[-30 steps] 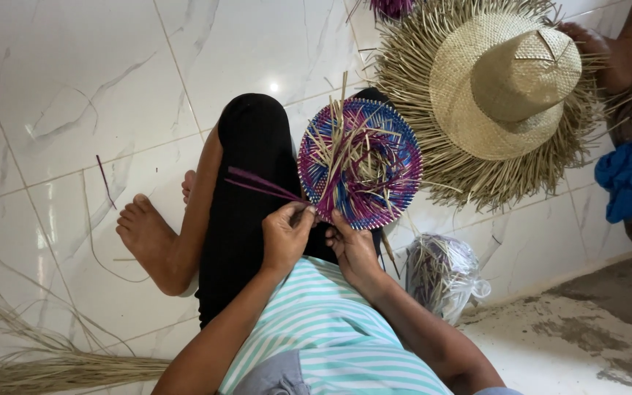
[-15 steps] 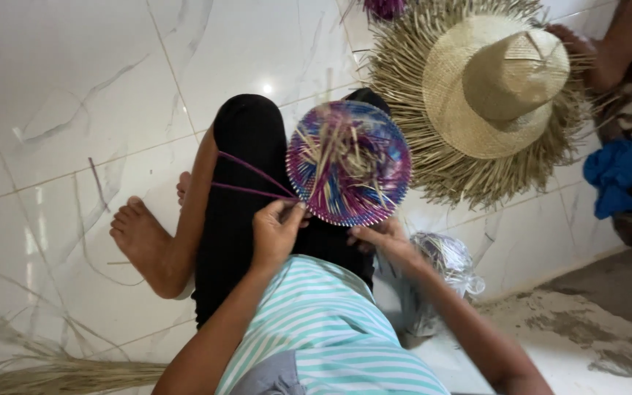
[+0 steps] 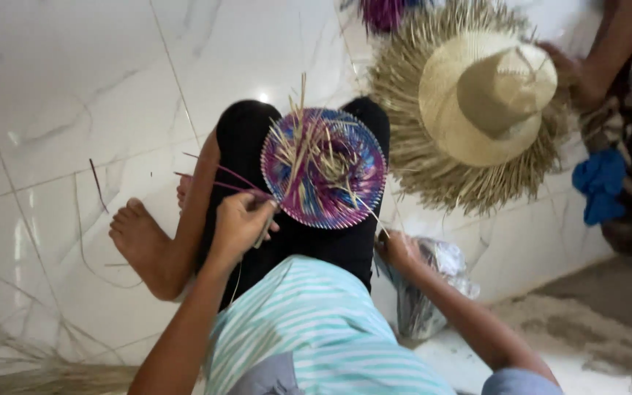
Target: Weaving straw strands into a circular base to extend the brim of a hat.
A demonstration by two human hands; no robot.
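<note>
While the person sits cross-legged on the white marble floor (image 3: 74, 88), a round woven disc (image 3: 323, 168) in purple, blue and pink rests on the lap against the black trousers (image 3: 257, 146), its face tilted up toward the camera. Loose pale straw ends stick out of its middle, and a few long purple strands (image 3: 213, 179) trail off its left edge over the floor.

The left hand (image 3: 239, 223) is closed in a pinch on the disc's lower left rim, fingers curled around the edge where the purple strands leave it. The right hand (image 3: 396, 249) is off the disc, lowered just beside the right knee and touching a crinkled clear plastic bag (image 3: 426, 292) that holds dark strands; its fingers are bent, but whether they grip anything cannot be told.

A bare foot (image 3: 137, 238) lies on the floor left of the trousers. Beyond the disc, toward the far right corner of the floor, lies a natural straw hat (image 3: 484, 102) with a long unfinished fringe around its brim. Another person's hand (image 3: 576, 73) touches that hat's right edge, and a blue cloth (image 3: 597, 183) sits just below it. Dry straw (image 3: 31, 373) is scattered at the near left corner.
</note>
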